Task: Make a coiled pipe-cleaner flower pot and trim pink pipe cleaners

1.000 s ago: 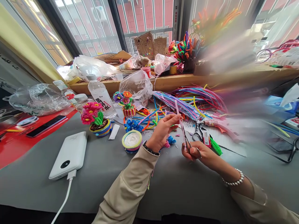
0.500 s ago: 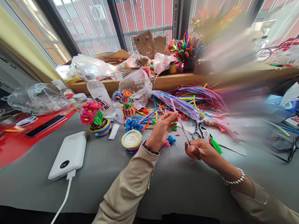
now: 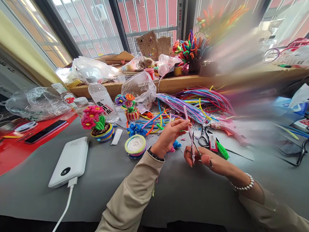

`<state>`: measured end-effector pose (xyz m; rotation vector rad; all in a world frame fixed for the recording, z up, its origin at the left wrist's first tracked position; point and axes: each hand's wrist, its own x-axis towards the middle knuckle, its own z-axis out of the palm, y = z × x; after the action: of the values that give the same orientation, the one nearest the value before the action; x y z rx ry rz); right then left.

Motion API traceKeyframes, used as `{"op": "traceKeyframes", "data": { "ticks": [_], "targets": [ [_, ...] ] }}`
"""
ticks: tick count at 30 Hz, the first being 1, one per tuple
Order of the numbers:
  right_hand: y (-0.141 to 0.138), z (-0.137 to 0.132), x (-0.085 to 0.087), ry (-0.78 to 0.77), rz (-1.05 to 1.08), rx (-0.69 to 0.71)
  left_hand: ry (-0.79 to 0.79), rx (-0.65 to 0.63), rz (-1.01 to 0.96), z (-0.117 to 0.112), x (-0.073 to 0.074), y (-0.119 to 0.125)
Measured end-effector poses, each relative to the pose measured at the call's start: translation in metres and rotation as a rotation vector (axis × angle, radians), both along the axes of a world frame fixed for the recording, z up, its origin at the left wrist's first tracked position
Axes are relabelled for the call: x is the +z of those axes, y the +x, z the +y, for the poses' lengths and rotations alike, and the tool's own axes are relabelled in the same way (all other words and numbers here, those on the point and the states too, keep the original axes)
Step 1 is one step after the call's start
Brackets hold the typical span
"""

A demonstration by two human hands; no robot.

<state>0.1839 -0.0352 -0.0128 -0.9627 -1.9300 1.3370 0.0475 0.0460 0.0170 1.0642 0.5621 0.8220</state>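
Observation:
My left hand (image 3: 170, 135) pinches the upper part of a pale pink pipe cleaner (image 3: 189, 129) between thumb and fingertips. My right hand (image 3: 205, 160) is closed on small scissors (image 3: 196, 150), whose blades lie against the lower end of the pipe cleaner. Both hands hover over the grey table (image 3: 96, 190). Bits of blue and pink fluff (image 3: 175, 146) lie just below my left hand.
A second pair of scissors (image 3: 204, 138), a green tassel (image 3: 222, 151), loose coloured pipe cleaners (image 3: 205, 98), a yarn spool (image 3: 135, 145), two small flower pots (image 3: 98, 124) (image 3: 130, 108), water bottles (image 3: 102, 100), a white power bank (image 3: 70, 161) with cable, plastic bags and a phone (image 3: 43, 131).
The pipe cleaner has swung from tilted to nearly upright. My right hand with the scissors shifted slightly left and up along it. My left hand kept its pinch.

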Motion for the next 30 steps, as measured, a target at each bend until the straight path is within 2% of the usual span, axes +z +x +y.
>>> {"op": "traceKeyframes", "data": {
  "ticks": [6,9,13,19,30],
  "targets": [
    [0.0008,-0.0007,-0.002,-0.118,0.116,-0.013,0.015,0.008,0.038,-0.0013,0.0021,0.0002],
    [0.0011,0.0005,-0.0041,-0.108,0.175,-0.053,0.009,0.033,0.016,-0.0013,0.0037,-0.0005],
    [0.0011,0.0014,-0.0044,-0.085,0.16,-0.108,-0.026,0.082,-0.019,-0.0006,0.0027,-0.0006],
    [0.0012,0.0017,-0.0069,-0.106,0.111,-0.124,-0.034,0.039,-0.036,0.0002,0.0006,-0.0005],
    [-0.0008,0.0002,-0.0033,-0.119,0.088,-0.017,-0.084,0.104,-0.087,0.0023,-0.0031,0.0009]
  ]
}}
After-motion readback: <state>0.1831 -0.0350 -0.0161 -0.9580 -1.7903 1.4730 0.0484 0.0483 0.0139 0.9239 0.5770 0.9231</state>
